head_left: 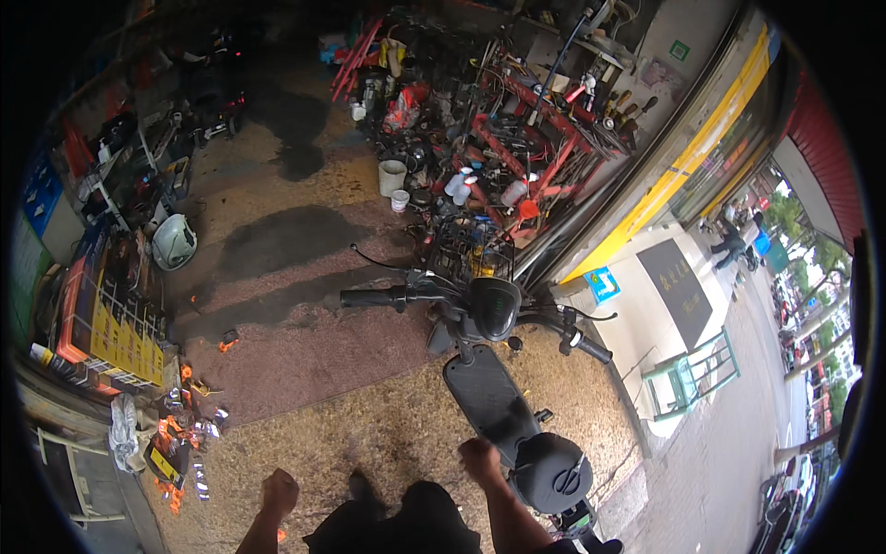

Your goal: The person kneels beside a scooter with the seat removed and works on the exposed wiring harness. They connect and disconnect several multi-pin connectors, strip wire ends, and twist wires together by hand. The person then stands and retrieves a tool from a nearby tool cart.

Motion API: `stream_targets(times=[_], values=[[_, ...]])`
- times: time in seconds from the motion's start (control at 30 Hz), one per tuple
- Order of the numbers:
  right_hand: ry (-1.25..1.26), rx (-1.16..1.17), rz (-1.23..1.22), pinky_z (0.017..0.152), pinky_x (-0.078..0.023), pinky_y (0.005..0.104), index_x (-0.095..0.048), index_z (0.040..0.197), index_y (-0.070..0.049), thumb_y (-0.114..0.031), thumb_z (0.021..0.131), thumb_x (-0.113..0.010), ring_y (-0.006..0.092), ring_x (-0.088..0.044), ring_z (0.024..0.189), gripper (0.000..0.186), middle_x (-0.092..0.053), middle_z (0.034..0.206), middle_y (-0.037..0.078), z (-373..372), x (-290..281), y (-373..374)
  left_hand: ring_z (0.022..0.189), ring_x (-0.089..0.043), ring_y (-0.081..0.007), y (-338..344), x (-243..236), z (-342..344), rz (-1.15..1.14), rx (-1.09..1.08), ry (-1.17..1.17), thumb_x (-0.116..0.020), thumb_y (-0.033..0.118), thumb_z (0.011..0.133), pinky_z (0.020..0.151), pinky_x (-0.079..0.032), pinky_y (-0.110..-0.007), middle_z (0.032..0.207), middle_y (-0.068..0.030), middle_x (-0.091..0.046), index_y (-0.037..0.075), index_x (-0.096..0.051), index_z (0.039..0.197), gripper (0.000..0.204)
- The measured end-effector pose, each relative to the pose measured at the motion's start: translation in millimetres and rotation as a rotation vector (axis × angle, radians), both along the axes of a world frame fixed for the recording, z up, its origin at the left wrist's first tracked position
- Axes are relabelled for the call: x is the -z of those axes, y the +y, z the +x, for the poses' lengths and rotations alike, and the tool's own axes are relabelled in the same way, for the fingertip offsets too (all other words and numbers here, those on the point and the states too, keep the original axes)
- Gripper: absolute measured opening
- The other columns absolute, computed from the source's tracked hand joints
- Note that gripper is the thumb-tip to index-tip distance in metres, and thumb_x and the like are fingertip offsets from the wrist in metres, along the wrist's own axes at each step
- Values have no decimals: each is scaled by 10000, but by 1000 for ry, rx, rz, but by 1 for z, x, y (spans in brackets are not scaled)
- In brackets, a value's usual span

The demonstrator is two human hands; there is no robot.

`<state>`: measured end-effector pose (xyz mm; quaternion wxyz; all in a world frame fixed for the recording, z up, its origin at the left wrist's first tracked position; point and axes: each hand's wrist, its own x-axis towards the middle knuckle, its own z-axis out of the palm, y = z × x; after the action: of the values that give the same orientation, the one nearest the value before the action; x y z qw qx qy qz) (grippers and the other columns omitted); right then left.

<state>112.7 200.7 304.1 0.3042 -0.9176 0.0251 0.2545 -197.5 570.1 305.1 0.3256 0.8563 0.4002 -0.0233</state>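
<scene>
A black electric scooter (498,397) stands in front of me to the right, its handlebar (374,297) running across the middle of the view. My left hand (280,491) hangs low over the speckled floor, fingers curled closed, with nothing visible in it. Beside the scooter's flat footboard (489,392) and round black seat (551,473), my right hand (482,460) is also curled closed. No object shows in the right hand, and whether it touches the scooter cannot be told.
Tools and parts crowd a red metal rack (554,175) at the far right. A white bucket (392,178) stands by it. At left are a white helmet (174,242), stacked boxes (111,319) and orange-black items (175,443). A green stool (678,383) stands outside.
</scene>
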Motion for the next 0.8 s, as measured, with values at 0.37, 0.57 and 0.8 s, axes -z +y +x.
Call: stream_targets(times=[0.37,0.57,0.8], values=[[-873,-385,-181,694,-520,435,-648,873,-53,-67,837,-618,385,-630,820,48,-648,925,133,201,-137,28,746,-681,-354,109,10,12,-59,-264,190,-679,153,741,680,-542,-440,756,-163,-681,44,-637,795,129],[-827,-33,-205,695,-516,439,-609,991,-55,-176,787,-693,378,-623,835,252,-624,929,154,174,-126,26,696,-674,-299,196,34,70,-141,-124,156,-697,148,727,639,-537,-411,732,-137,-669,49,-637,803,139],[-193,398,-264,760,-536,422,-697,957,-72,-309,744,-734,369,-672,814,321,-714,850,154,115,-63,37,619,-651,-233,317,11,245,-379,-184,-102,-665,124,802,547,-514,-377,721,-141,-652,-7,-627,845,143]])
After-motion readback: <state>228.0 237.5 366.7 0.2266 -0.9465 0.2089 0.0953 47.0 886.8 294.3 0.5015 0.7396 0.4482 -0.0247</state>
